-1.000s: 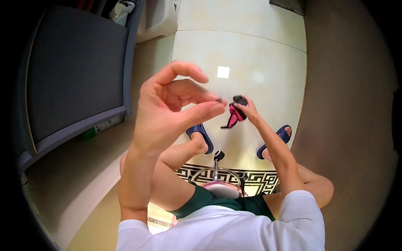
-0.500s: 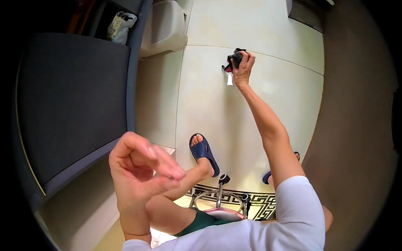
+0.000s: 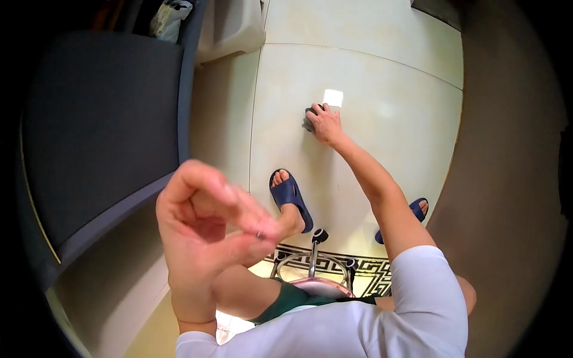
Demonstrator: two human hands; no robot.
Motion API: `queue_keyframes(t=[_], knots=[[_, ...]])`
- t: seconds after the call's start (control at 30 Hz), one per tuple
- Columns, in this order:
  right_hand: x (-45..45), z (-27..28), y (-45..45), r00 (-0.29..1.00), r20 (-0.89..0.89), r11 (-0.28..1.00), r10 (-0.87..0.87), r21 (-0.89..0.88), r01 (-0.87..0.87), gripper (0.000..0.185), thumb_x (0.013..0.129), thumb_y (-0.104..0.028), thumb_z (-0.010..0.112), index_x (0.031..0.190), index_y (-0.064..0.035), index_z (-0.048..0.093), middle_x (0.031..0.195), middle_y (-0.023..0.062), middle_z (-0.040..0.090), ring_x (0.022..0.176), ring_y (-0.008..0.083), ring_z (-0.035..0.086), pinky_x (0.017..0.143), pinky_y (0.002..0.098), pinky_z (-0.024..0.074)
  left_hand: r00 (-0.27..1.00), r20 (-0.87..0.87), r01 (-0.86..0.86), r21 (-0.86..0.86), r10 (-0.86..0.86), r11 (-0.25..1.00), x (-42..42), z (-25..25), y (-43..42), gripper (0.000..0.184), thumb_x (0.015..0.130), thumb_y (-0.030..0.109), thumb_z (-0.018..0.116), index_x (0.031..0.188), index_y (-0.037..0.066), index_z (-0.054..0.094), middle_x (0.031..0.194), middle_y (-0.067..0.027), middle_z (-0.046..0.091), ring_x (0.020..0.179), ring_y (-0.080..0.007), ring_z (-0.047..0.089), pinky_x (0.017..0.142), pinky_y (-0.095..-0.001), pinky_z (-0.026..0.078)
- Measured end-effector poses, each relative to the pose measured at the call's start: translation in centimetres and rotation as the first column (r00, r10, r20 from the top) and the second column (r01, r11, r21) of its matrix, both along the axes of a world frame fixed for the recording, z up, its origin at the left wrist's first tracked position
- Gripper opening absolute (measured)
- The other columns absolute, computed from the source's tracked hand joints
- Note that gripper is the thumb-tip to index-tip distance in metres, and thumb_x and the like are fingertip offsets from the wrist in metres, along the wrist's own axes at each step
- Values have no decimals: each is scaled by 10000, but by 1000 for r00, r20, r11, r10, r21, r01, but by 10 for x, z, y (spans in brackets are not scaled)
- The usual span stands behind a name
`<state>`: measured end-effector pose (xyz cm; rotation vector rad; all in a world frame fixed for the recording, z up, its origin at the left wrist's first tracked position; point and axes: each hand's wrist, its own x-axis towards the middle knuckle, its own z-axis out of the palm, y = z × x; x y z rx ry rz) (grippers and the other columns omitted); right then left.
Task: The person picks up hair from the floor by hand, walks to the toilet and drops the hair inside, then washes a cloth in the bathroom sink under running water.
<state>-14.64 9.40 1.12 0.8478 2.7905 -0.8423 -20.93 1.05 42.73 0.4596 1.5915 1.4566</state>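
Observation:
My left hand (image 3: 203, 221) is raised close to the camera at the lower left. Its thumb and fingers meet in a pinch, with a tiny dark speck between the tips that is too small to name. My right hand (image 3: 326, 124) reaches down to the tiled floor, its fingers curled over a dark, crumpled cloth-like bundle (image 3: 308, 119). Most of that bundle is hidden under the hand, so its exact kind does not show.
A grey stool-like piece (image 3: 236, 36) and a dark padded panel (image 3: 101, 131) stand at the left, with a plastic bag (image 3: 170, 21) above. Slippered feet (image 3: 289, 197) flank the pale floor (image 3: 382, 143). A round stool with metal legs (image 3: 313, 262) is below me.
My right hand has come nearer to me and slightly left with the dark bundle. A bright patch on the floor now shows beyond it. My left hand keeps its pinch, slightly higher in view.

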Motion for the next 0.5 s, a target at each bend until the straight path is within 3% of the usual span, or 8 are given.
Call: queue_keyframes(t=[0.13, 0.3, 0.33, 0.43, 0.5], knots=[[46, -3, -30, 976, 182, 991, 123, -75, -111, 437, 656, -223, 703, 1053, -181, 525, 1119, 13, 450, 1069, 251, 440, 736, 452, 487, 995, -26, 100, 41, -99, 994, 4, -5, -11, 421, 601, -111, 740, 912, 41, 499, 698, -82, 647, 688, -170, 661, 667, -265, 516], [124, -9, -79, 945, 260, 956, 199, -265, -129, 538, 639, -230, 719, 1120, -178, 484, 1180, 64, 419, 1065, 308, 436, 756, 447, 508, 978, 31, 199, 138, -205, 970, 10, -11, -20, 399, 662, -105, 727, 970, 13, 503, 751, -95, 665, 772, -187, 670, 692, -265, 530], [138, -5, -87, 940, 273, 943, 203, -311, -113, 561, 633, -222, 724, 1135, -176, 477, 1198, 84, 411, 1065, 329, 435, 768, 448, 505, 970, -29, 244, 99, -242, 965, 11, -10, -22, 430, 667, -24, 750, 995, 80, 492, 761, -83, 662, 741, -148, 659, 697, -264, 538], [173, 2, -108, 966, 235, 945, 110, -324, -29, 609, 643, -229, 719, 1185, -190, 443, 1240, 99, 383, 1093, 345, 419, 776, 444, 507, 970, -34, 245, 128, -243, 961, 20, -9, -26, 430, 668, -27, 750, 997, 79, 495, 784, -89, 664, 747, -150, 659, 694, -263, 538], [185, 9, -122, 962, 254, 971, 103, -233, -43, 663, 650, -264, 731, 1227, -203, 409, 1277, 107, 354, 1129, 356, 394, 777, 453, 504, 969, 1, 246, 151, -249, 958, 26, -7, -32, 434, 670, -33, 750, 1005, 77, 496, 790, -93, 665, 749, -153, 659, 704, -269, 537]])
